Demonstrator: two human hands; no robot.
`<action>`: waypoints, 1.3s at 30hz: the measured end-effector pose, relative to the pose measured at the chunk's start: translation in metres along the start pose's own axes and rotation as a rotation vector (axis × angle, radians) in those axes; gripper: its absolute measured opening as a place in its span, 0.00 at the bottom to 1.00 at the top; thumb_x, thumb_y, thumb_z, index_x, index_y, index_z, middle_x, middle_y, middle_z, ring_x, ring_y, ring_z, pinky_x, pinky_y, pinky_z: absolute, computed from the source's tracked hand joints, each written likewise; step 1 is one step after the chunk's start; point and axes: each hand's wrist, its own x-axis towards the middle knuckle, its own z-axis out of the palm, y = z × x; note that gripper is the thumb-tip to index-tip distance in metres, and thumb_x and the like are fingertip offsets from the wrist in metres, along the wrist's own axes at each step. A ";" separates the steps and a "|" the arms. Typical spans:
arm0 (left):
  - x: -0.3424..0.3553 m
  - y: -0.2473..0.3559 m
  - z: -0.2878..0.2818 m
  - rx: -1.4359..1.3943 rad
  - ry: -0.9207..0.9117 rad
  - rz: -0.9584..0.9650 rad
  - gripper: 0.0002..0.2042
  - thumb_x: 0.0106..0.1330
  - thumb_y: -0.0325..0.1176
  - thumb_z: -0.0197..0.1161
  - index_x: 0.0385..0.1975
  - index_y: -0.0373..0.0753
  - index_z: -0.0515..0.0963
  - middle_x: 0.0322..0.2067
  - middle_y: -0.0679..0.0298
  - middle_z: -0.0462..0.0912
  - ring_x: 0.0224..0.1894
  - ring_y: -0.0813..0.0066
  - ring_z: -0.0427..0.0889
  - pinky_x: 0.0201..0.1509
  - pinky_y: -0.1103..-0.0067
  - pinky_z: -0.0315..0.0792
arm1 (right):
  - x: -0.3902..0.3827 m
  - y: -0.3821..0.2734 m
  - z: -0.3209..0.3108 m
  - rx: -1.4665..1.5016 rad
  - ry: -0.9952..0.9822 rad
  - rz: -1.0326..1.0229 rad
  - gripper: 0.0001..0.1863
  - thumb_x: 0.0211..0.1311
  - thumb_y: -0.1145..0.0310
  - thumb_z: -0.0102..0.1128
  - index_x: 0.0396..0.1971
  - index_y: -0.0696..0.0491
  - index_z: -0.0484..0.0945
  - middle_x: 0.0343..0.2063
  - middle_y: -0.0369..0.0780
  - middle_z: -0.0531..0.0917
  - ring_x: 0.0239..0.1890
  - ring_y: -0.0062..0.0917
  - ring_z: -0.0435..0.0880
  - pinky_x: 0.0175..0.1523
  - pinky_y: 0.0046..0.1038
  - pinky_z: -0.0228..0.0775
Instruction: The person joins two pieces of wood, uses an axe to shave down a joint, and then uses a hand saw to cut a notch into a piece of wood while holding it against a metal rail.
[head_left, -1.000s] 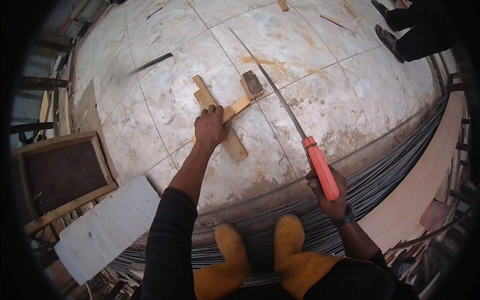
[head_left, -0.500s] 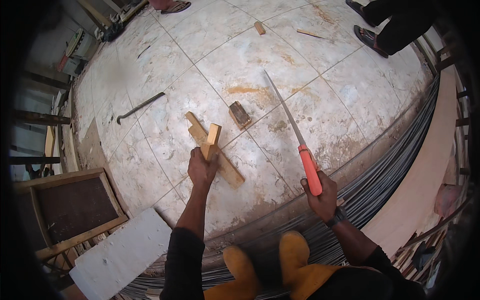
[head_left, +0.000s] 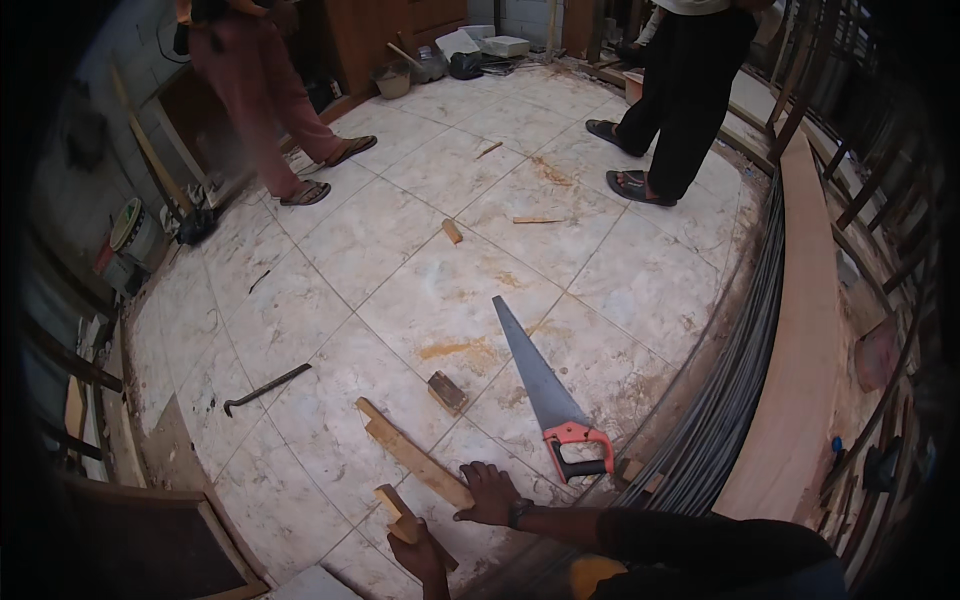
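My left hand (head_left: 418, 553) is closed round a short wooden piece (head_left: 398, 510) with a stepped, notched end, held low at the bottom of the view. My right hand (head_left: 490, 493) reaches in from the right with its fingers spread, touching the near end of a longer notched wooden strip (head_left: 415, 452) that lies slantwise on the tiles. To the right of that hand, a handsaw (head_left: 545, 375) with a red and black handle rests flat on the floor, its blade pointing away. Beyond the strip sits a small dark wooden block (head_left: 447, 393).
A black pry bar (head_left: 268, 388) lies on the tiled floor at left. Long thin metal rods (head_left: 730, 400) and a wide board (head_left: 800, 350) run along the right edge. Two people stand at the far side, one in pinkish trousers (head_left: 260, 100), one in black trousers (head_left: 685, 100). Small wood offcuts (head_left: 452, 231) lie farther off.
The saw has left my right hand and lies on the floor. That hand has moved left to the wooden strip. My left hand has lifted its short piece off the strip. My view has tipped upward.
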 end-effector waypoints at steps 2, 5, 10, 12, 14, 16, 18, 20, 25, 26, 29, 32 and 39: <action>0.008 -0.014 -0.035 -0.026 0.021 -0.039 0.17 0.59 0.32 0.71 0.41 0.31 0.73 0.35 0.56 0.79 0.37 0.65 0.79 0.45 0.70 0.74 | 0.034 -0.043 0.028 -0.076 -0.118 -0.050 0.51 0.44 0.48 0.75 0.65 0.57 0.60 0.58 0.51 0.69 0.60 0.47 0.69 0.60 0.48 0.67; 0.018 -0.021 -0.040 0.024 -0.063 -0.107 0.15 0.60 0.34 0.72 0.38 0.33 0.74 0.35 0.57 0.79 0.37 0.66 0.79 0.45 0.70 0.74 | 0.044 -0.036 0.056 0.232 -0.008 0.030 0.44 0.46 0.60 0.71 0.63 0.61 0.60 0.55 0.55 0.72 0.56 0.50 0.72 0.61 0.45 0.68; 0.045 -0.049 -0.022 0.057 -0.101 0.091 0.19 0.59 0.39 0.73 0.42 0.32 0.76 0.34 0.54 0.82 0.38 0.64 0.82 0.44 0.69 0.75 | 0.049 -0.001 0.065 0.275 0.361 -0.063 0.38 0.51 0.69 0.62 0.64 0.64 0.64 0.53 0.57 0.74 0.55 0.52 0.72 0.62 0.45 0.66; 0.051 -0.035 -0.016 0.070 -0.172 0.108 0.19 0.58 0.39 0.73 0.41 0.32 0.76 0.37 0.52 0.80 0.40 0.57 0.81 0.47 0.66 0.75 | 0.048 -0.001 0.051 0.145 0.351 -0.080 0.35 0.54 0.67 0.60 0.62 0.65 0.65 0.52 0.55 0.76 0.54 0.51 0.73 0.61 0.44 0.67; 0.063 -0.018 -0.004 0.137 -0.228 0.178 0.20 0.58 0.39 0.73 0.42 0.33 0.76 0.38 0.51 0.79 0.42 0.53 0.81 0.48 0.64 0.75 | 0.048 0.003 0.046 -0.078 0.314 -0.086 0.34 0.55 0.64 0.58 0.62 0.64 0.66 0.51 0.54 0.76 0.53 0.49 0.73 0.60 0.44 0.68; 0.082 0.001 0.016 0.259 -0.281 0.301 0.20 0.58 0.41 0.73 0.42 0.34 0.76 0.39 0.51 0.79 0.43 0.51 0.80 0.47 0.62 0.75 | 0.050 0.002 0.034 0.017 0.163 -0.010 0.33 0.57 0.63 0.57 0.62 0.64 0.67 0.50 0.52 0.77 0.52 0.47 0.74 0.59 0.43 0.70; 0.108 0.026 0.034 0.359 -0.306 0.453 0.20 0.58 0.42 0.73 0.43 0.36 0.75 0.39 0.52 0.78 0.45 0.49 0.79 0.46 0.60 0.76 | 0.055 0.004 0.029 0.061 0.120 -0.020 0.32 0.58 0.63 0.56 0.62 0.63 0.67 0.50 0.51 0.78 0.52 0.45 0.75 0.57 0.43 0.71; 0.133 0.049 0.066 0.464 -0.385 0.624 0.20 0.59 0.42 0.72 0.44 0.38 0.75 0.40 0.53 0.77 0.46 0.50 0.79 0.46 0.60 0.77 | 0.056 0.024 0.029 0.048 0.191 -0.062 0.32 0.59 0.62 0.56 0.62 0.63 0.67 0.51 0.51 0.78 0.51 0.43 0.76 0.56 0.43 0.72; 0.156 0.029 0.129 0.764 -0.552 0.559 0.24 0.61 0.45 0.71 0.48 0.40 0.69 0.45 0.52 0.77 0.48 0.48 0.80 0.47 0.59 0.77 | 0.026 0.071 0.001 0.141 0.243 -0.076 0.33 0.59 0.60 0.63 0.61 0.62 0.68 0.51 0.51 0.77 0.53 0.45 0.75 0.57 0.43 0.70; 0.160 0.026 0.133 0.688 -0.591 0.506 0.25 0.62 0.47 0.70 0.48 0.40 0.66 0.46 0.49 0.77 0.46 0.45 0.82 0.47 0.58 0.77 | 0.011 0.082 -0.009 0.146 0.271 -0.073 0.33 0.58 0.60 0.64 0.60 0.62 0.69 0.52 0.51 0.77 0.54 0.46 0.75 0.58 0.44 0.69; 0.180 0.041 0.148 0.778 -0.672 0.487 0.25 0.64 0.49 0.67 0.48 0.39 0.64 0.47 0.47 0.77 0.42 0.42 0.83 0.45 0.57 0.78 | -0.026 0.126 -0.041 -0.075 0.370 0.073 0.32 0.54 0.63 0.68 0.58 0.60 0.71 0.52 0.50 0.76 0.55 0.47 0.73 0.60 0.45 0.67; 0.176 0.065 0.164 0.847 -0.692 0.555 0.25 0.65 0.50 0.66 0.49 0.39 0.63 0.45 0.46 0.78 0.42 0.41 0.84 0.45 0.57 0.78 | -0.069 0.177 -0.037 -0.103 0.230 0.262 0.29 0.52 0.66 0.68 0.55 0.58 0.73 0.51 0.49 0.76 0.54 0.45 0.73 0.59 0.44 0.66; 0.153 0.070 0.191 0.940 -0.748 0.558 0.29 0.65 0.51 0.66 0.54 0.37 0.62 0.43 0.39 0.81 0.48 0.41 0.82 0.50 0.58 0.76 | -0.067 0.241 -0.037 -0.038 0.200 0.093 0.20 0.49 0.69 0.67 0.44 0.56 0.75 0.39 0.47 0.79 0.45 0.43 0.78 0.49 0.46 0.71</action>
